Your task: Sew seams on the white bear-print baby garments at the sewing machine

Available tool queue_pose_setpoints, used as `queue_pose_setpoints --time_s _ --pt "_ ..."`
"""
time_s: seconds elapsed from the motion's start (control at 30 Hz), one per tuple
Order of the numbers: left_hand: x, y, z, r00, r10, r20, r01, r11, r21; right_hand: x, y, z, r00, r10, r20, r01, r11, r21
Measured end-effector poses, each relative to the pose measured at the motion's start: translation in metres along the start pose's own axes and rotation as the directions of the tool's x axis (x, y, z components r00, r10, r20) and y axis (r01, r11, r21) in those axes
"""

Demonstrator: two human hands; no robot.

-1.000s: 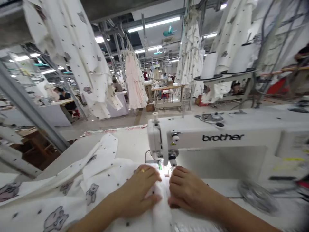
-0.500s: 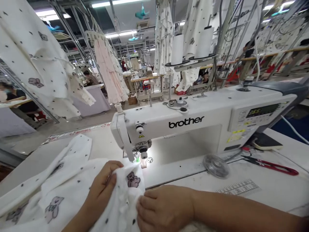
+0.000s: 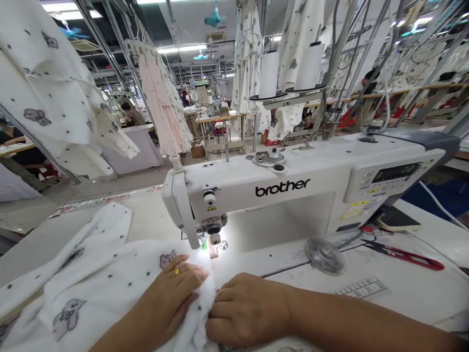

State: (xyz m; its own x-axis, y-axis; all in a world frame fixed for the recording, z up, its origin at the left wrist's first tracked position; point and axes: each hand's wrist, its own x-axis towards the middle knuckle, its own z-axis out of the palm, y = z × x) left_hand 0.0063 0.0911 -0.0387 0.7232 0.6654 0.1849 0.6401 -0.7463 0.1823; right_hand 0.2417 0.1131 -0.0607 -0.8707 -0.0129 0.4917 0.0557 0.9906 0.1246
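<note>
Cloth [image 3: 110, 281] spread over the worktable [image 3: 410, 293], filling the view from nine o'clock round to six, long axis slanting from eight o'clock toward the needle area of a white sewing machine [image 3: 234, 183]. Tapered flap [image 3: 113, 222] between eight and nine o'clock, tip pointing toward two. Free edge running from just below the machine head down toward six o'clock.

White, soft-looking, slightly fuzzy fabric, rumpled in low folds, scattered with small dark dots and greyish-mauve bear prints [image 3: 68, 317]. Smooth, rounded machine casing, lettered "brother", with bright light at the needle.

Left hand [image 3: 179, 293] at seven o'clock, palm down on the fabric near the free edge, fingers loosely bent, yellow ring [image 3: 177, 271] on one; cannot tell about any pinch beneath. Right hand [image 3: 249, 310] near six o'clock, fingers curled against the same edge, fingertips hidden; cannot tell how much fabric, if any, within the grip. Most fabric toward nine o'clock of both hands, edge strip between them.

Near four o'clock, well apart from the fabric, clear round disc [image 3: 325, 255] and red-handled snips [image 3: 406, 255], blades toward ten.
</note>
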Motion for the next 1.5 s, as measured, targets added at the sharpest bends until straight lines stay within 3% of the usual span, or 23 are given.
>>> queue_pose_setpoints --time_s 0.3,0.4,0.47,0.6,0.67,0.77,0.93,1.03,1.1,1.17,1.2,1.3,1.37,1.43,1.5 --pt "0.031 -0.026 -0.015 0.999 0.021 -0.024 -0.021 1.0 -0.012 0.003 0.02 -0.004 0.969 0.199 0.149 -0.202 0.979 0.011" --pt "0.026 -0.019 -0.025 1.0 -0.026 -0.008 0.025 0.999 -0.025 0.002 0.017 -0.006 0.988 0.103 0.114 -0.103 0.995 -0.012" --pt "0.015 -0.006 -0.027 0.996 -0.066 -0.057 0.067 0.998 0.013 0.003 0.012 -0.007 0.999 -0.013 0.041 0.013 1.0 -0.012" --pt "-0.01 0.02 -0.005 0.979 0.02 -0.203 0.023 0.978 0.209 0.006 0.003 -0.003 0.988 -0.133 -0.079 0.132 0.991 -0.026" --pt "-0.017 0.025 0.012 0.959 0.022 -0.282 0.06 0.958 0.28 0.006 0.002 -0.001 0.991 -0.097 -0.087 0.096 0.995 -0.011" --pt "-0.013 0.02 0.023 0.932 -0.082 -0.353 0.179 0.951 0.253 0.001 0.003 -0.001 1.0 -0.009 -0.026 0.01 0.998 0.06" --pt "0.011 -0.003 -0.003 0.841 -0.371 -0.392 0.396 0.918 -0.021 -0.005 0.01 -0.003 0.993 0.039 0.112 -0.077 0.932 0.354" --pt "0.019 -0.006 -0.014 0.843 -0.424 -0.331 0.383 0.905 -0.185 -0.002 0.014 -0.001 0.991 0.119 0.056 -0.131 0.862 0.49" --pt "0.019 -0.002 -0.013 0.86 -0.41 -0.304 0.345 0.906 -0.246 0.0 0.015 0.001 0.943 0.331 0.034 -0.31 0.838 0.449" --pt "0.017 0.002 -0.009 0.858 -0.433 -0.277 0.365 0.893 -0.265 0.003 0.013 0.003 0.853 0.521 0.031 -0.494 0.787 0.369" --pt "0.015 0.003 -0.007 0.847 -0.463 -0.26 0.4 0.879 -0.26 0.004 0.011 0.004 0.822 0.569 0.041 -0.547 0.765 0.339" --pt "0.01 0.003 -0.001 0.827 -0.532 -0.183 0.492 0.841 -0.223 0.007 0.007 0.004 0.803 0.588 0.095 -0.585 0.748 0.313" --pt "0.007 0.001 0.0 0.857 -0.489 -0.161 0.46 0.868 -0.189 0.01 0.006 0.002 0.783 0.61 0.125 -0.613 0.721 0.323" --pt "0.006 -0.001 0.0 0.897 -0.373 -0.238 0.352 0.928 -0.127 0.012 0.007 -0.001 0.773 0.613 0.163 -0.626 0.694 0.356" --pt "0.005 -0.001 -0.001 0.919 -0.224 -0.325 0.225 0.974 -0.037 0.014 0.011 -0.005 0.794 0.57 0.21 -0.603 0.699 0.384"
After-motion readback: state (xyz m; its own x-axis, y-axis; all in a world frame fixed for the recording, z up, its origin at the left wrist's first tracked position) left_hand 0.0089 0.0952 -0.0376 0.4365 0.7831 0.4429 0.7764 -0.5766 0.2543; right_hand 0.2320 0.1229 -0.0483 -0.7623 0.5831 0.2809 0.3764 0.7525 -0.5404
